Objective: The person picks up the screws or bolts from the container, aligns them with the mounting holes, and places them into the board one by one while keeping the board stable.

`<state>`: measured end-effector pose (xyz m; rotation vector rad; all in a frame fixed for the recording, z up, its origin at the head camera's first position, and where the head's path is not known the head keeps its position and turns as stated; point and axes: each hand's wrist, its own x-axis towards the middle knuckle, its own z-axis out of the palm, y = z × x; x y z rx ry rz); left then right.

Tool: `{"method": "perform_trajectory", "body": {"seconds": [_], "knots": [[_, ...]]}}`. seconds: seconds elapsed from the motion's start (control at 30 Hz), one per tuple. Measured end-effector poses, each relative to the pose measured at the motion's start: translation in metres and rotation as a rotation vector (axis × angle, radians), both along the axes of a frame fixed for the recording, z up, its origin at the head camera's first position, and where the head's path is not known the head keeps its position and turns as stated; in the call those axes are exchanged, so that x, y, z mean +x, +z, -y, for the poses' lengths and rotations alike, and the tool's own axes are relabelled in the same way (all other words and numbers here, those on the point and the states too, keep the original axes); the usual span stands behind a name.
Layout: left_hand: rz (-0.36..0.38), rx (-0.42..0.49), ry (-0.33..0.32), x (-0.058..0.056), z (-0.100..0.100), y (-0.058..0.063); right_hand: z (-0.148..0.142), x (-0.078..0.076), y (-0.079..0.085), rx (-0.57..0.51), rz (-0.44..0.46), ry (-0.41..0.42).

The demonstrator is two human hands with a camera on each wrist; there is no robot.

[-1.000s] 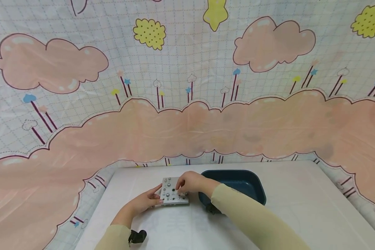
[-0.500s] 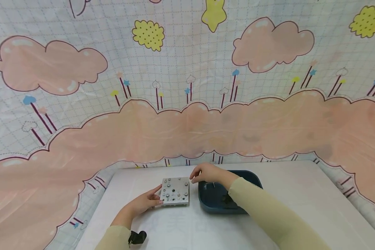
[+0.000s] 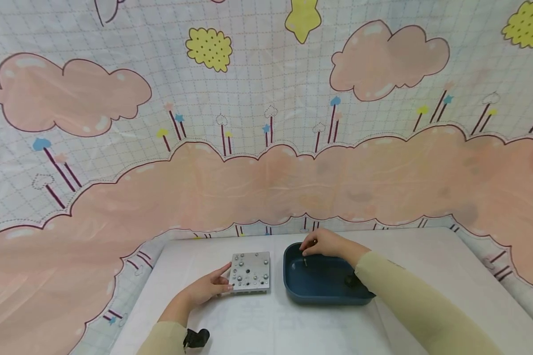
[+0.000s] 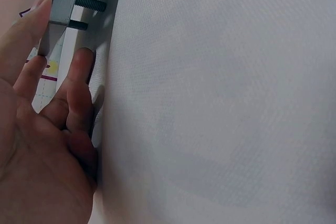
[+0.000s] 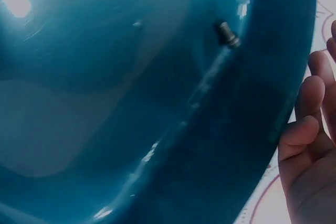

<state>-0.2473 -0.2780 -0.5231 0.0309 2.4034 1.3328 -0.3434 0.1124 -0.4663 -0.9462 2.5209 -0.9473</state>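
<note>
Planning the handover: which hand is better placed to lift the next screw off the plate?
Probably the right hand: it hovers free over the blue tray, while the left hand steadies the metal plate.

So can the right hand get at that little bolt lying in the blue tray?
Probably yes: the right hand hovers over the open tray, and nothing covers the bolt.

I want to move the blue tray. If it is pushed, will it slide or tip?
The tray looks low and wide, so tipping seems unlikely. Its glossy plastic would probably slide easily on the smooth table. The small bolt inside may roll.
</note>
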Motion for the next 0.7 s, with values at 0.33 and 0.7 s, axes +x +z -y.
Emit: {"method": "perform_trajectory", "body": {"seconds": [0.33, 0.7], "knots": [[0.011, -0.015, 0.005, -0.002, 0.001, -0.002, -0.008, -0.002, -0.021, 0.055, 0.032, 0.007], [-0.004, -0.037, -0.011, -0.002, 0.002, -0.002, -0.002, 0.000, -0.034, 0.165, 0.079, -0.042]]}}
